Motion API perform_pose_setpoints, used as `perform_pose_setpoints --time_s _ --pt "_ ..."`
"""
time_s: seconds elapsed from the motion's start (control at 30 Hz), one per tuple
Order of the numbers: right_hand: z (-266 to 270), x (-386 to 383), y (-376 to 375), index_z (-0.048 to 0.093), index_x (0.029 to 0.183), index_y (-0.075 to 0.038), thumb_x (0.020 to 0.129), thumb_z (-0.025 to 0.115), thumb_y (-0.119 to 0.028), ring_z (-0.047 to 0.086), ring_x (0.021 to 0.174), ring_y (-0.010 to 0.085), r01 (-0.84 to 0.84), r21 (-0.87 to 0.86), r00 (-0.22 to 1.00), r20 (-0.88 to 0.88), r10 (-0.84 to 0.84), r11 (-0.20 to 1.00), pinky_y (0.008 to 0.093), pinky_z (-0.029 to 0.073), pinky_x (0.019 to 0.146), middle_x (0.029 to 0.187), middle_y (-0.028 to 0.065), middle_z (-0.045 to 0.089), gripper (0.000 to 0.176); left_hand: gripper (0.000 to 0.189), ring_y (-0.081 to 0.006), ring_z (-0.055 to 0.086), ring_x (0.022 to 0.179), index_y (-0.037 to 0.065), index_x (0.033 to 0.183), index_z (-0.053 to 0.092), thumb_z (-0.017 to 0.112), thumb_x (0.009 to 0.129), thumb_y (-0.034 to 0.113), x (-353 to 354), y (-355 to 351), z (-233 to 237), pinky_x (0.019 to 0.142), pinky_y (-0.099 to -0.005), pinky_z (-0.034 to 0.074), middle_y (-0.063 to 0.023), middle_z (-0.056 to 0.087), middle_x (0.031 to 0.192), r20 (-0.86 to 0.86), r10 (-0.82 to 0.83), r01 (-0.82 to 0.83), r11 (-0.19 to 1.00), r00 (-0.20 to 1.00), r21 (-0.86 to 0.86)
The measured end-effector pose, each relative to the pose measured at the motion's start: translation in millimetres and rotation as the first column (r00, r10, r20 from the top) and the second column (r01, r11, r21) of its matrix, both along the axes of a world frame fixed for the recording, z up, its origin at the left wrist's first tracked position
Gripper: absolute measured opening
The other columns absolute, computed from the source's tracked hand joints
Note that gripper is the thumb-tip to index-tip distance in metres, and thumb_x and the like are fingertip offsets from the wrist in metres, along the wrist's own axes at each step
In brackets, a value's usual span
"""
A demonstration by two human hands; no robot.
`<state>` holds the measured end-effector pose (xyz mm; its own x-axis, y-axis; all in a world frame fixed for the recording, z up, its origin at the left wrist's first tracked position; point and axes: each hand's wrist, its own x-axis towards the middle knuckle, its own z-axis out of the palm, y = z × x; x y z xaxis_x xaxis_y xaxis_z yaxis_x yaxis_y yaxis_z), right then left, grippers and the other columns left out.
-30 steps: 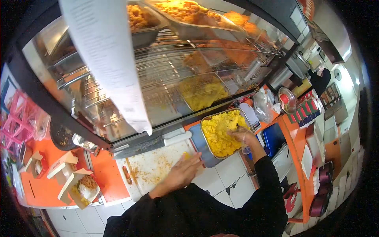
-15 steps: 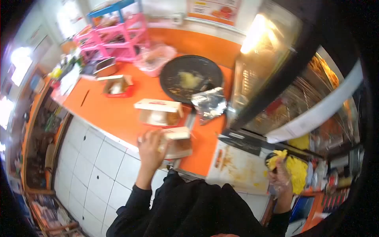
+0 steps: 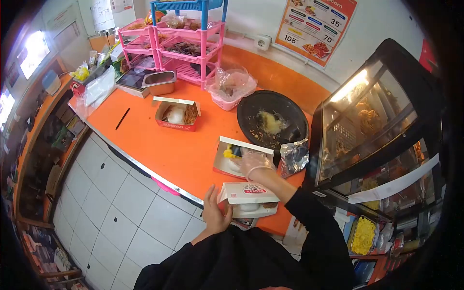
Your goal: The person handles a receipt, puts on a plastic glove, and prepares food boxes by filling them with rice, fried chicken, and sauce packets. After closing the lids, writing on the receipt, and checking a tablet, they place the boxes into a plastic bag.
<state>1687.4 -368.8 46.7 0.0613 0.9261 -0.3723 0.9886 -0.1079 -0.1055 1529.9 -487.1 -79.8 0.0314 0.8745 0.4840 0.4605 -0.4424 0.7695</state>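
My right hand (image 3: 254, 162), in a clear plastic glove, reaches into the middle takeaway box (image 3: 224, 167). Its fingers are closed on a small dark cup (image 3: 236, 150), partly hidden by the hand. Yellow shredded food (image 3: 229, 153) shows beside the cup, over the white rice (image 3: 233, 165). My bare left hand (image 3: 215, 212) is at the left end of the nearest takeaway box (image 3: 253, 189), fingers stretched out, thumb close to its side. That box's lid is partly folded over white rice and brown food. A third open box (image 3: 176, 125) holds rice and brown shredded food.
A black stone mortar (image 3: 249, 113) and crumpled foil (image 3: 294, 157) lie right of the boxes. The heated glass cabinet (image 3: 377, 113) bounds the right side. A tub of yellow shreds (image 3: 363, 236) sits low right. Pink racks (image 3: 188, 48) and a metal container (image 3: 160, 83) stand behind.
My right hand has moved from the yellow tub leftward into the middle box, bringing the dark cup and yellow shreds. My left hand stays by the nearest box. The camera view has shifted.
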Motion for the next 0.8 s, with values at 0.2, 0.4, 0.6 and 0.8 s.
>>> perform_pose_setpoints --time_s 0.2,0.4,0.6,0.8 --pt "-44.9 8.1 19.0 0.018 0.147 -0.01 0.09 0.046 -0.017 0.056 0.109 0.0446 0.002 0.172 0.984 -0.177 0.029 0.985 0.0521 0.045 0.092 0.131 0.0276 0.047 0.064 0.055 -0.0315 0.048 0.122 -0.003 0.132 0.034 0.046 0.08 -0.016 -0.4 34.3 -31.2 0.103 -0.0377 0.039 -0.0211 0.045 0.131 0.45 -0.033 0.193 0.93 0.892 -0.313" --pt "-17.9 64.6 -12.5 0.038 0.126 -0.004 0.091 0.058 -0.017 0.061 0.083 0.0153 0.254 -0.384 0.134 -0.895 -0.426 0.888 0.0296 0.049 0.06 0.092 0.0099 0.06 0.043 0.047 -0.0288 0.051 0.117 -0.003 0.127 0.037 0.053 0.083 -0.007 -24.8 75.2 -28.2 0.099 -0.0365 0.043 -0.0167 0.044 0.128 0.476 -0.056 0.168 0.966 0.878 -0.197" --pt "14.9 131.0 -179.2 0.038 0.135 -0.006 0.09 0.059 -0.01 0.059 0.078 0.0119 0.451 -0.336 -0.307 -0.928 -0.21 0.827 0.0273 0.049 0.062 0.092 0.0076 0.06 0.05 0.053 -0.0265 0.047 0.117 0.0 0.127 0.042 0.066 0.083 0.018 -93.3 162.0 -102.7 0.1 -0.0408 0.041 -0.0146 0.047 0.125 0.475 -0.037 0.12 0.982 0.879 -0.147" --pt "4.1 255.1 -415.3 0.029 0.145 -0.01 0.086 0.061 -0.017 0.063 0.085 0.0171 0.971 0.131 0.184 -0.945 -0.271 0.201 0.0293 0.05 0.069 0.103 0.0071 0.065 0.067 0.042 -0.0271 0.05 0.106 0.0 0.12 0.046 0.063 0.084 0.014 -101.5 156.9 -78.4 0.092 -0.0398 0.043 -0.0158 0.05 0.116 0.454 0.023 -0.014 1.0 0.89 -0.022"
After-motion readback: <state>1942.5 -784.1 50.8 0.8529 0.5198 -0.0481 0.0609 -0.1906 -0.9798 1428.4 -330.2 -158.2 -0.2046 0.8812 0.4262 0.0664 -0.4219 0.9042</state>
